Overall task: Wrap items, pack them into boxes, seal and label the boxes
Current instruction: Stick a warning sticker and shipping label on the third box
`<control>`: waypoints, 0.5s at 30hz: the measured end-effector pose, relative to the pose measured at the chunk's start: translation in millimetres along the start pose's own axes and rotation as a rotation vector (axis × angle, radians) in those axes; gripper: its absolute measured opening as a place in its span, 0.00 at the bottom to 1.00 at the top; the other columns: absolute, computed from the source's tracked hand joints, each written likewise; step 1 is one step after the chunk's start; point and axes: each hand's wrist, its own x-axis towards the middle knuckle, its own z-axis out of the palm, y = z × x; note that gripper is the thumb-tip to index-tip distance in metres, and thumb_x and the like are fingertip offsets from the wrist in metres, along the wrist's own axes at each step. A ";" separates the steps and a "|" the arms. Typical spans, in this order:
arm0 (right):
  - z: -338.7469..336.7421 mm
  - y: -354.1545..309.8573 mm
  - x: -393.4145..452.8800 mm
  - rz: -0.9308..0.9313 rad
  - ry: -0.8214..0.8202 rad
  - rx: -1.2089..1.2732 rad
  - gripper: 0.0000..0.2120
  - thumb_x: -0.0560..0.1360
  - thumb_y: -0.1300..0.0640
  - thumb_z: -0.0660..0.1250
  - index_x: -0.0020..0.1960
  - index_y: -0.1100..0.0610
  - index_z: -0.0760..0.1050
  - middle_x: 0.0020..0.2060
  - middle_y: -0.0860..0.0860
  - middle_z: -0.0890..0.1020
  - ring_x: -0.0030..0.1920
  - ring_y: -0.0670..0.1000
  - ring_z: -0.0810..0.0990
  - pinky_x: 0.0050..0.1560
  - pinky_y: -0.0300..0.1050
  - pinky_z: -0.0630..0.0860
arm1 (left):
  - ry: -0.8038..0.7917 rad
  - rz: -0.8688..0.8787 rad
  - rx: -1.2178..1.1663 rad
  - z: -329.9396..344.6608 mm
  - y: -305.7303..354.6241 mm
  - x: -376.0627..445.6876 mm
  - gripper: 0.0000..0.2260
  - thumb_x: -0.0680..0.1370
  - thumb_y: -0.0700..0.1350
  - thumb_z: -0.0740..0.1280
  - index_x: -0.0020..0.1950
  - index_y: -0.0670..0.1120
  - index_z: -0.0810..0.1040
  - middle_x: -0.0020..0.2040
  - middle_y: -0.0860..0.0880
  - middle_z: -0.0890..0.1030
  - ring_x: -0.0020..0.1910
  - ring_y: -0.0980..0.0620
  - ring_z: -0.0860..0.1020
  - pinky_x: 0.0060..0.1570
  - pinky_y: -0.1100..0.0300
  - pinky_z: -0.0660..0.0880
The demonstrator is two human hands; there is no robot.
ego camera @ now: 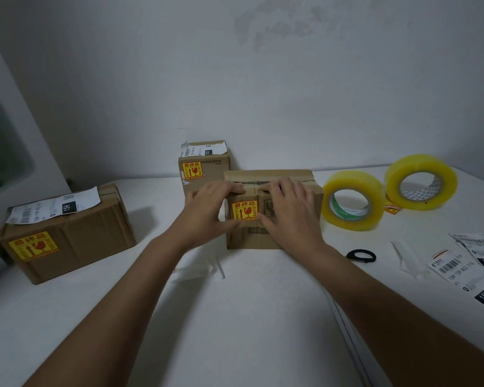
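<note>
Cardboard takes up the middle of the white table (235,317): a sealed box (288,227) stands just in front of the person, its long axis running left to right, its near face turned toward the camera. A yellow fragile sticker (244,210) sits on the left part of that face, directly between the two hands. The left hand (207,210) wraps the box's left near corner, fingers laid along the top edge and thumb down beside the sticker's lower left, so it grips the box. The right hand (288,210) lies flat over the near face to the right of the sticker, fingers straight and spread, fingertips at the top edge, thumb touching the sticker's right border; it presses and does not clasp. Both forearms reach straight out from the near edge, wrists slightly raised. Judging by this, the sticker is being smoothed down, and the next label would go on the bare top of the box. Shipping labels (467,269) lie at the near right, closer to the right hand. Two finished boxes, one at the left (76,241) and one behind (204,166), already carry both labels. Two tape rolls (352,202) and a black cutter (361,256) rest to the right.
</note>
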 end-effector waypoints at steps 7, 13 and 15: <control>-0.7 1.3 3.6 0.018 -0.007 0.064 0.17 0.76 0.45 0.66 0.61 0.52 0.72 0.56 0.50 0.75 0.59 0.52 0.72 0.60 0.49 0.67 | 0.118 -0.036 -0.155 -4.7 -3.2 9.4 0.08 0.78 0.53 0.68 0.55 0.53 0.81 0.56 0.63 0.81 0.62 0.58 0.75 0.64 0.50 0.60; -6.7 1.4 5.6 0.014 -0.020 0.136 0.12 0.81 0.50 0.60 0.61 0.53 0.73 0.56 0.50 0.75 0.59 0.52 0.72 0.60 0.50 0.65 | 0.141 -0.138 -0.056 -0.2 11.1 11.7 0.15 0.77 0.64 0.61 0.52 0.55 0.76 0.52 0.61 0.80 0.57 0.58 0.73 0.60 0.54 0.57; -12.5 4.6 5.2 -0.004 -0.045 0.195 0.13 0.82 0.53 0.58 0.65 0.53 0.71 0.60 0.50 0.74 0.62 0.52 0.71 0.63 0.49 0.64 | 0.152 -0.108 0.089 6.2 24.1 12.1 0.18 0.74 0.65 0.63 0.53 0.53 0.74 0.52 0.59 0.77 0.54 0.57 0.71 0.57 0.56 0.56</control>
